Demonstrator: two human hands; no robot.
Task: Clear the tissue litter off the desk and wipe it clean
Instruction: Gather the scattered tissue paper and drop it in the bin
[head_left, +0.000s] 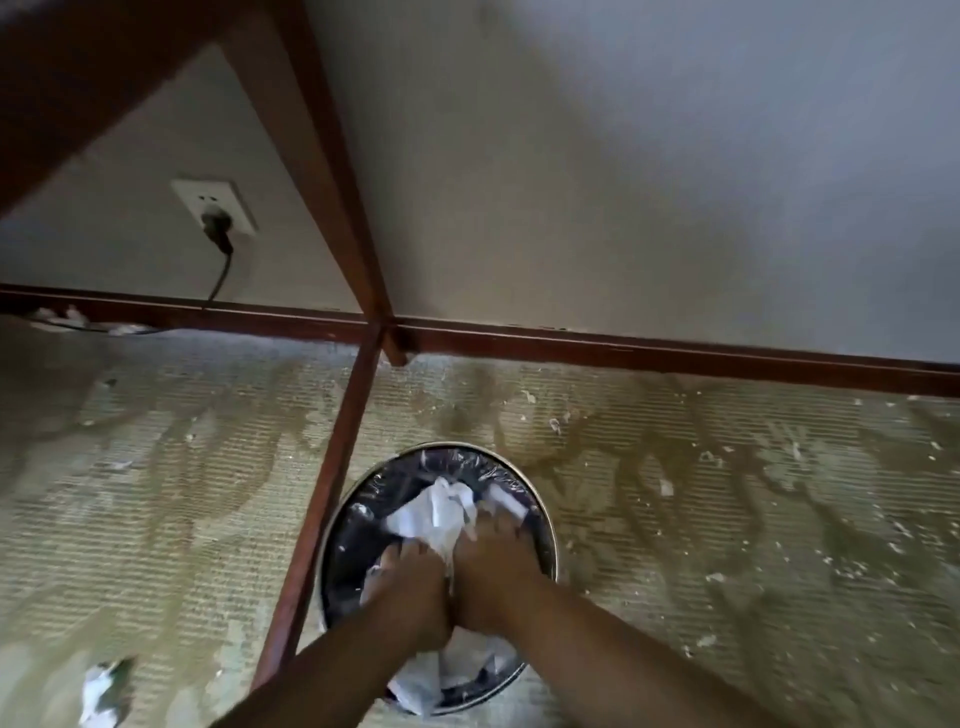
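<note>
White tissue (439, 512) is clamped under both hands' fingers (410, 545), pressed together over the bin (545, 512)

Two bare hands, the left hand (410, 587) and the right hand (493, 566), are down in one round waste bin (545, 525) with a dark liner. One wad of white tissue (441, 512) sits between them. One crumpled tissue (104, 691) lies on the carpet. One wall socket (215, 205) carries one black plug (218, 228). Small white scraps dot the carpet, too many and too blurred to count.
</note>
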